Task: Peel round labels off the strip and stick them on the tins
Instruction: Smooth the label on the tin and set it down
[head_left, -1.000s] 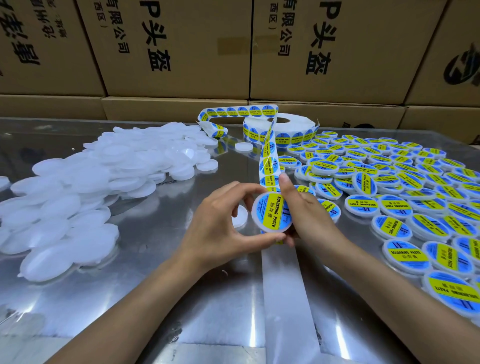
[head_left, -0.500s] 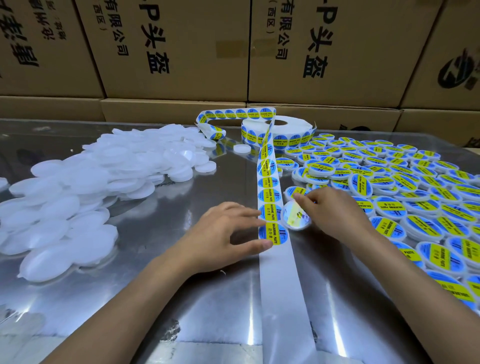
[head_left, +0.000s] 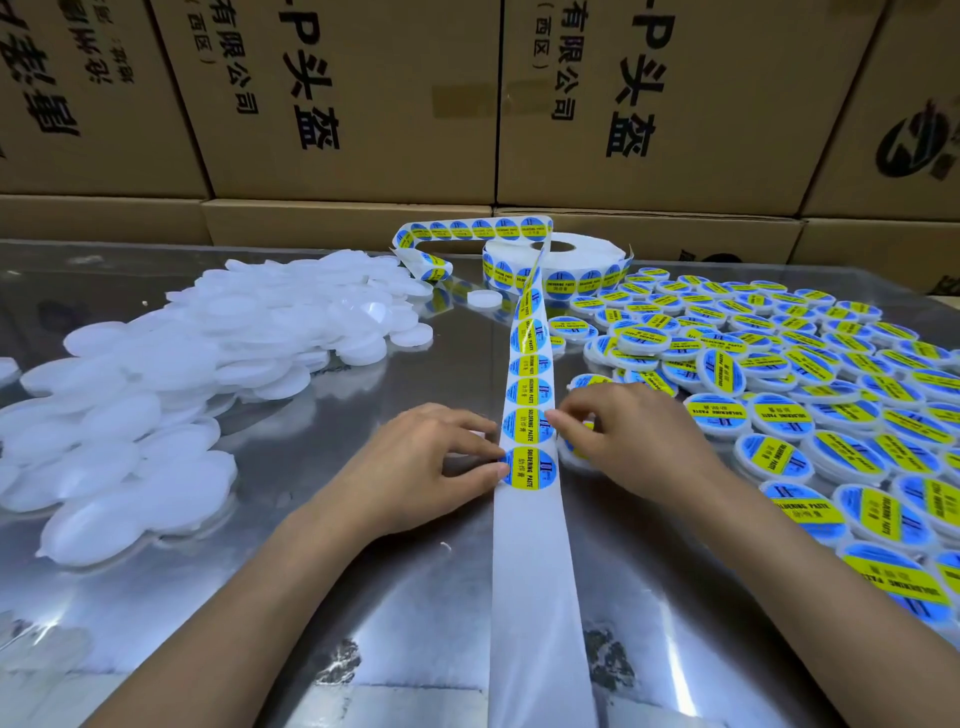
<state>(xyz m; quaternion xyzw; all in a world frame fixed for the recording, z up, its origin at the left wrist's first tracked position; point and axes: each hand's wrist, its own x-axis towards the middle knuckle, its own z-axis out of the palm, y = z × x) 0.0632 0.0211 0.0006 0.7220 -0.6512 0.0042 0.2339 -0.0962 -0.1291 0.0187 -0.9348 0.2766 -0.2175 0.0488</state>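
While the strip (head_left: 530, 395) runs straight away between my hands, left fingertips (head_left: 501, 470) press its nearest label (head_left: 529, 468); right fingertips (head_left: 551, 417) pinch the next.

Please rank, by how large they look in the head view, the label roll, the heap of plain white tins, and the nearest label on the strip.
1. Heap of plain white tins: largest by far.
2. Label roll, though it lies farther back, so it looks smaller than it is.
3. Nearest label: smallest.
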